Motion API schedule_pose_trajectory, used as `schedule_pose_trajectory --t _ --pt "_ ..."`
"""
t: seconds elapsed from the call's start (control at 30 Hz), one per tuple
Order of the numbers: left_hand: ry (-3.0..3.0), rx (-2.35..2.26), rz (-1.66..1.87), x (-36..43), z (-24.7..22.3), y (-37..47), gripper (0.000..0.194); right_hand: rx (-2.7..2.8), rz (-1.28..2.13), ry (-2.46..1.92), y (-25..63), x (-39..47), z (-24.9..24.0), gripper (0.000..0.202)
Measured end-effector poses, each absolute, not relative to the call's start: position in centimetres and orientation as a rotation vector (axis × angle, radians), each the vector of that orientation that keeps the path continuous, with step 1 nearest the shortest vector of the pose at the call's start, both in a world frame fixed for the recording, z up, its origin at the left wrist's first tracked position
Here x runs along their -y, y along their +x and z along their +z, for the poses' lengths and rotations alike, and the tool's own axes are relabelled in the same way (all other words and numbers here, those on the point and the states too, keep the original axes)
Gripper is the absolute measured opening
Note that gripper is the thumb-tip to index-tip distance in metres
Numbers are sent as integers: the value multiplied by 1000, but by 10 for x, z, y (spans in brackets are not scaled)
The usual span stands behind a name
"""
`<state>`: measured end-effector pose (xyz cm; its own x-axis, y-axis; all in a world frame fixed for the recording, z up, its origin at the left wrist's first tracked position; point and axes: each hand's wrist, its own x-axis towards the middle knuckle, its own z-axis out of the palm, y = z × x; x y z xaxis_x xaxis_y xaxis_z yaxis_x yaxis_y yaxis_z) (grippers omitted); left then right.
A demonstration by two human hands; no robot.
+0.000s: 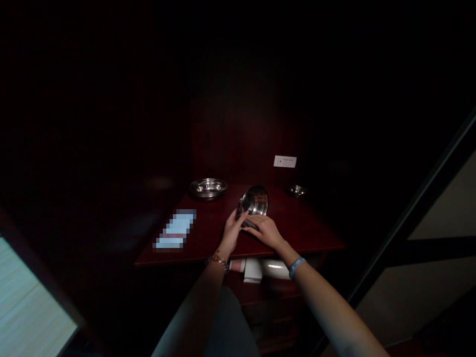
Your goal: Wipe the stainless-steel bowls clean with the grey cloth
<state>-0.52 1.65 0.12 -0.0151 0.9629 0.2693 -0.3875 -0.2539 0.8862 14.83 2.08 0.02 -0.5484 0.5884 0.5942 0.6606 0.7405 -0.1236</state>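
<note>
Gripping a tilted metal bowl [258, 201] by its near rim: left hand [232, 230] and right hand [267, 231], close together; a small metal dish [296, 191] rests behind, rightward.

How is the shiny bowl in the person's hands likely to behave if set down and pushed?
The bowl is probably stiff, as its shiny wall looks like metal. It may feel slippery, given its smooth, reflective surface. If stood on edge, its round rim could let it roll across the dark red tabletop.

White wall socket [285, 161], shelved white box [253, 270], perhaps a pink cup [237, 266]
</note>
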Motion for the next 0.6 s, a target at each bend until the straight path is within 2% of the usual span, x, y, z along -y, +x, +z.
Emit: schedule_pose_trajectory --t 0.6 --pt "1037 -756 1583 -24 -9 -8 62 2282 -76 -906 147 -21 0 39"
